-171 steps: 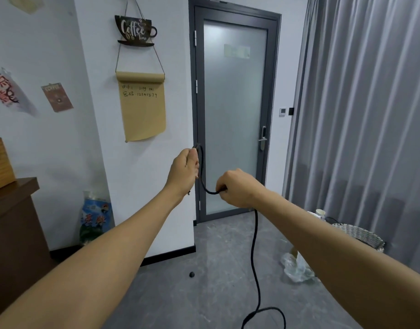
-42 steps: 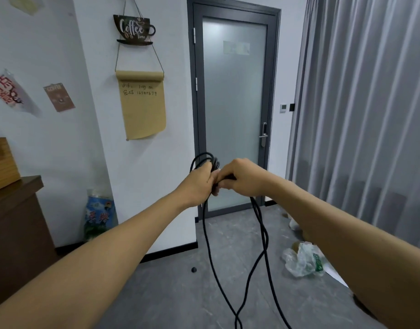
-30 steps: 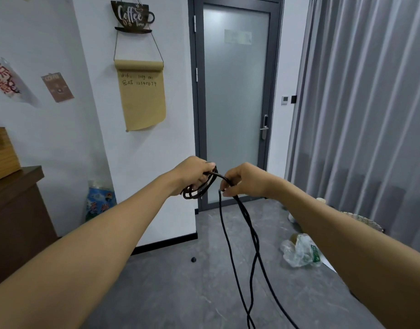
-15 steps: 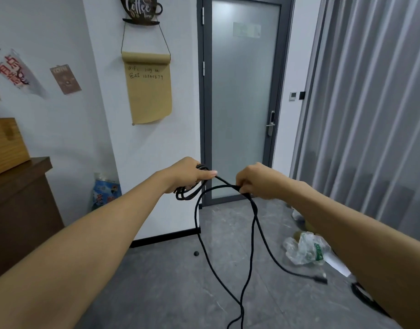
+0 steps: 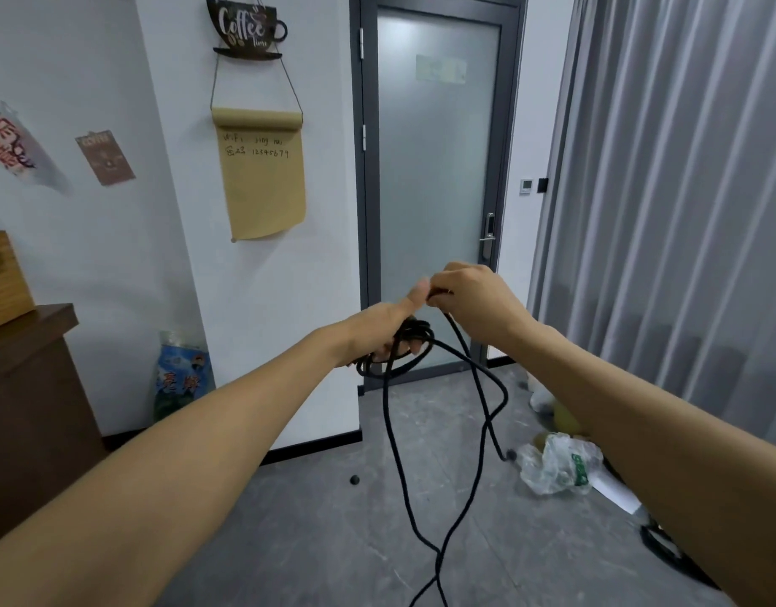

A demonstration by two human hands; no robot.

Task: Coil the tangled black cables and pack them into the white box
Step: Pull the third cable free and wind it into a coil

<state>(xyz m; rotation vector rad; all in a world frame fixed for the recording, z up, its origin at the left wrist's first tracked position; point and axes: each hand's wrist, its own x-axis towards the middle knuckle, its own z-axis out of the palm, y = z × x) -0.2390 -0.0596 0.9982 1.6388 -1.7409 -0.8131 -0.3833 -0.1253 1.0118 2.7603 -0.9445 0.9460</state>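
Left hand [image 5: 379, 328]: I held it out at chest height as the anchor; its fingers [image 5: 414, 346] were curled around the gathered coil [image 5: 397, 352], thumb raised toward the other hand, so finished loops stayed bundled while more was added.
Right hand [image 5: 467, 300]: I kept it just above and beside the left thumb, fingers bent and pinching a strand of the black cable [image 5: 458, 332], feeding the next loop onto the bundle.
Coil: a few small loops hung directly under the left fingers, some drooping below the palm; I judged it loosely stacked and liable to slip if the grip relaxed.
Free length: two strands dropped from the fingers toward the floor [image 5: 316, 523] and crossed low down, well below both hands; one bent sideways and ended in a plug [image 5: 509, 454] lying beyond the right wrist. I read the slack as deliberate, letting the cable run up without snagging.
Stage: coiling, by my estimate under way with much still uncoiled.
White box: not identifiable in view; I could not tell where it stood.
Surroundings: plastic bag [image 5: 557, 464] on the floor below the right forearm; glass door [image 5: 434, 177] beyond the fingers.
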